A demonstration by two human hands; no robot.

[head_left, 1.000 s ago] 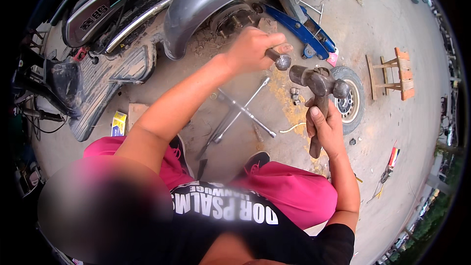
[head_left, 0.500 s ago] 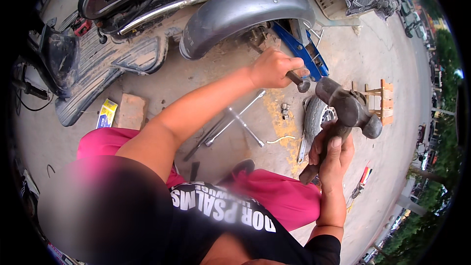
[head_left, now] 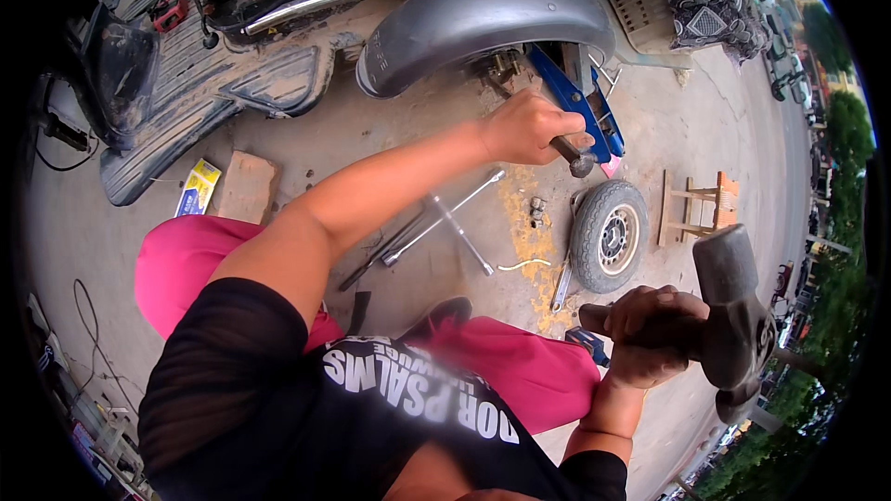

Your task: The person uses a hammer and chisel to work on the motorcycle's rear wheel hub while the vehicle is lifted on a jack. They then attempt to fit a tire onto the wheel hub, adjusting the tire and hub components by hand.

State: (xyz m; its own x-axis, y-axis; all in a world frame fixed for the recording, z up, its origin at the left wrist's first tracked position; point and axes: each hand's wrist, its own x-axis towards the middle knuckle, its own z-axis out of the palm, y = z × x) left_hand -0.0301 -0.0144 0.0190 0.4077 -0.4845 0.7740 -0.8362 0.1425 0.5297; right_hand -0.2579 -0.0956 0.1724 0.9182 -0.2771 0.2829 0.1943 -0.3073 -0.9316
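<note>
My left hand (head_left: 534,127) is closed around a thick steel rod (head_left: 579,161). Its rounded, battered end sticks out toward the right, while the far end runs toward the axle hub (head_left: 503,63) under a grey fender (head_left: 483,19); I cannot tell whether it touches. Lower right, my right hand (head_left: 648,329) grips the wooden handle of a hammer (head_left: 729,269). The hammer's heavy steel head is raised well apart from the rod. Beside the hub, a blue jack (head_left: 566,88) stands below the fender of the three-wheeled vehicle.
A removed wheel (head_left: 592,264) lies right of centre, near several small metal nuts (head_left: 537,211) and a wrench (head_left: 562,289). A cross lug wrench (head_left: 461,232) rests below my left forearm. There are a wooden stool (head_left: 724,202), a brick (head_left: 246,187) and a yellow-blue box (head_left: 198,190).
The hammer has swung right and downward in view, away from the rod, uncovering the wheel. My left hand still holds the rod in about the same place; the view has shifted slightly.
</note>
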